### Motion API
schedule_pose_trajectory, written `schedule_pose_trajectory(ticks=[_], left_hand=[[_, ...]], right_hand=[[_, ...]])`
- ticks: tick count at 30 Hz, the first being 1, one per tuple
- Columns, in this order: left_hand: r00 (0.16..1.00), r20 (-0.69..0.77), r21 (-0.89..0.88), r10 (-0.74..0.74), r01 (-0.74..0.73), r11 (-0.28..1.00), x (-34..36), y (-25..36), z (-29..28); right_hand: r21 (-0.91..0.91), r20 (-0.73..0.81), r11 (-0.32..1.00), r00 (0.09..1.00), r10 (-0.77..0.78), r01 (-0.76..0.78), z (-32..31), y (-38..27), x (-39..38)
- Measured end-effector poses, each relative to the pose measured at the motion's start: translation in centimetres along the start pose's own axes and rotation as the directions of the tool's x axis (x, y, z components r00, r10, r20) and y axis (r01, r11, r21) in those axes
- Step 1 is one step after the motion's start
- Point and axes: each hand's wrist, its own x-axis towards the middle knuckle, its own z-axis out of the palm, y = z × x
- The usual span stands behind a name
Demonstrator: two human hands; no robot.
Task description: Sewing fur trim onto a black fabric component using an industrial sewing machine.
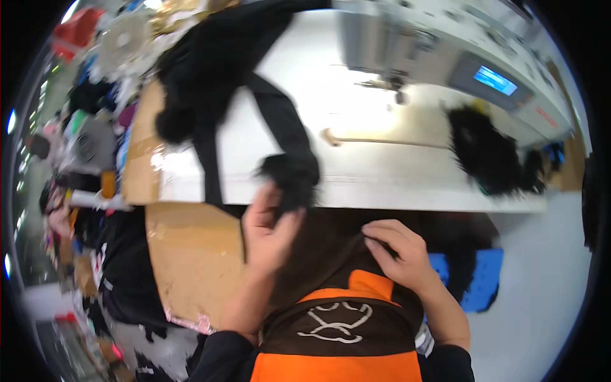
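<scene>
My left hand (268, 232) is at the table's front edge, its thumb and fingers closed on a black furry fabric piece (289, 181). That piece is at the near end of a black fabric strip (278, 109), which runs back to a large black fabric bundle (213, 54) on the left of the table. My right hand (404, 253) hovers in front of the edge, over the dark brown apron (328, 254) on my lap. Thumb and forefinger are nearly together there; anything between them is too small to make out. Motion blurs the left hand's fingers a little.
A white sewing machine (433, 51) with a lit screen (495, 80) stands at the back right of the white table (382, 181). Black fur pieces (487, 153) lie at its right. Cardboard (191, 254) and a blue perforated panel (480, 283) are below the edge. Clutter fills the far left.
</scene>
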Motion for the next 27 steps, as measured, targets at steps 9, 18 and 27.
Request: schedule_pose_trajectory(ticks=[9,18,27], left_hand=[[0.943,-0.315,-0.067,0.103,-0.131,0.989,7.3,4.7,0.0],[0.983,0.154,0.413,0.102,-0.158,0.897,6.2,4.5,4.0],[0.977,0.075,0.531,0.199,-0.208,0.821,8.5,6.4,1.6]], right_hand=[[-0.261,-0.473,0.940,0.878,0.074,-0.220,-9.9,2.9,-0.1],[-0.862,-0.343,0.445,0.926,-0.158,-0.243,-12.0,6.1,7.1],[-0.740,-0.017,0.668,0.991,-0.130,0.075,-8.8,6.2,9.5]])
